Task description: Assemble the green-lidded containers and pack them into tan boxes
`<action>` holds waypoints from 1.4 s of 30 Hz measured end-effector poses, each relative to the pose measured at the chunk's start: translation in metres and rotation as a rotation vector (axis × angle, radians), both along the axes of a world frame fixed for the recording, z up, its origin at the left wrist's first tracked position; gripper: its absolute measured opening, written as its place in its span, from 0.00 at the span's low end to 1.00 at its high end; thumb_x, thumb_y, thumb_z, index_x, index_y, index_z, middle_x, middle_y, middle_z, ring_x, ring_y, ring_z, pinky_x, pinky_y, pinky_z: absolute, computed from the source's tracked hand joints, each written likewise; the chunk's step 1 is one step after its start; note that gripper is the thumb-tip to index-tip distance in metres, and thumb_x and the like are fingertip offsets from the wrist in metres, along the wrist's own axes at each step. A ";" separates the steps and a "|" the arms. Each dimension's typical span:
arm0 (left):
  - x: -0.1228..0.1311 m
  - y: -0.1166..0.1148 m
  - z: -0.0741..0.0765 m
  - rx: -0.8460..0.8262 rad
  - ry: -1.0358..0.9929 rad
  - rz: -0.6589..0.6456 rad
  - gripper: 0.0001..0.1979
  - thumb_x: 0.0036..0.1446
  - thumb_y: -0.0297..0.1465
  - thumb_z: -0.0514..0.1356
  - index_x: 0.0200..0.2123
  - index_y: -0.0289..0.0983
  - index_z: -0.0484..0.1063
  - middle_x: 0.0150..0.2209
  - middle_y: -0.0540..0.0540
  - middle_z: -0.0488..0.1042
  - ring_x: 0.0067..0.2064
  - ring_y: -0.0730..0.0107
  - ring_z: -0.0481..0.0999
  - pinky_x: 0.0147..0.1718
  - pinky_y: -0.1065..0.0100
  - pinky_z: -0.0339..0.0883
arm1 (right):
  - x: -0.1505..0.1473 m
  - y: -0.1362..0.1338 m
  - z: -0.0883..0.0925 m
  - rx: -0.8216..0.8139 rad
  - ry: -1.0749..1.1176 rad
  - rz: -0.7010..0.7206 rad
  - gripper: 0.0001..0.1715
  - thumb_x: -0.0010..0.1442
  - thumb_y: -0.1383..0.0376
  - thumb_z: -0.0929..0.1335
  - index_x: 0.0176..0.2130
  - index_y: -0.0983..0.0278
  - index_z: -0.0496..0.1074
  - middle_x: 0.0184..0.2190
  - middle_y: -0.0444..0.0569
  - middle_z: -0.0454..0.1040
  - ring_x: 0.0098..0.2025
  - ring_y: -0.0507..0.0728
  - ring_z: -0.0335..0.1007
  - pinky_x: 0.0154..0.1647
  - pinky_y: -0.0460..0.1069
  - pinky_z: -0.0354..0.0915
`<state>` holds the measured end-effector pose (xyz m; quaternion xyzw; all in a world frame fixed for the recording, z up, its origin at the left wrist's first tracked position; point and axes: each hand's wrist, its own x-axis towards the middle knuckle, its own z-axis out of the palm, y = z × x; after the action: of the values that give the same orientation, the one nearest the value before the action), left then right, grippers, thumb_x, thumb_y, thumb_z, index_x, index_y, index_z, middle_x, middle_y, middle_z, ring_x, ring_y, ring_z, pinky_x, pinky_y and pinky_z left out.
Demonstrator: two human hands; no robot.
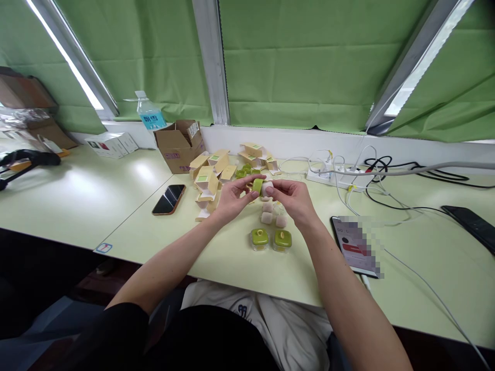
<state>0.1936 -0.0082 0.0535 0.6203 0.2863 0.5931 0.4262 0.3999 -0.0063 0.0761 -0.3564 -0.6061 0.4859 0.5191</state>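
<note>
Pinched in my left hand [235, 198] is a green lid [257, 185]. My right hand [293, 200] grips a small whitish, soft-looking block [266, 189], pressed against or right beside the lid; fingers hide the exact contact. Under my hands lie several pale pink blocks [266, 218], with clear plastic pieces [278, 208] among them, partly covered. Nearer to me, two small clear boxes with green lids stand side by side, a left box [259, 239] and a right box [282, 240]. Behind my left hand is a heap of green lids [246, 171].
Opened yellow cartons [208, 181] pile up left of my hands, more [253, 150] behind. A brown cardboard box [180, 147], a water bottle [150, 113] and a dark phone [169, 200] are leftward. Rightward lie a lit phone [350, 242], a power strip [336, 178] and cables.
</note>
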 end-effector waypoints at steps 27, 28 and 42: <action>0.007 0.004 -0.026 0.477 0.415 0.373 0.24 0.70 0.42 0.70 0.64 0.40 0.81 0.54 0.39 0.87 0.50 0.60 0.84 0.52 0.59 0.78 | -0.019 0.003 -0.021 0.021 0.159 -0.156 0.26 0.48 0.50 0.84 0.42 0.62 0.90 0.41 0.51 0.91 0.45 0.66 0.88 0.51 0.59 0.82; 0.007 0.003 -0.026 0.479 0.424 0.375 0.24 0.70 0.43 0.70 0.64 0.40 0.81 0.54 0.39 0.87 0.49 0.60 0.84 0.52 0.59 0.78 | -0.019 0.003 -0.021 0.020 0.157 -0.157 0.26 0.48 0.50 0.84 0.42 0.62 0.90 0.40 0.51 0.91 0.45 0.66 0.88 0.51 0.59 0.82; 0.005 0.012 -0.034 0.344 0.253 0.256 0.25 0.69 0.46 0.71 0.64 0.41 0.81 0.55 0.39 0.85 0.55 0.57 0.83 0.59 0.57 0.76 | -0.019 0.007 -0.026 0.088 0.114 -0.130 0.29 0.51 0.42 0.84 0.44 0.58 0.92 0.41 0.51 0.89 0.47 0.66 0.86 0.54 0.61 0.81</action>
<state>0.1990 0.0037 0.0200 0.7115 0.3085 0.6000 0.1965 0.3805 0.0004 0.0498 -0.3436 -0.5719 0.4435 0.5984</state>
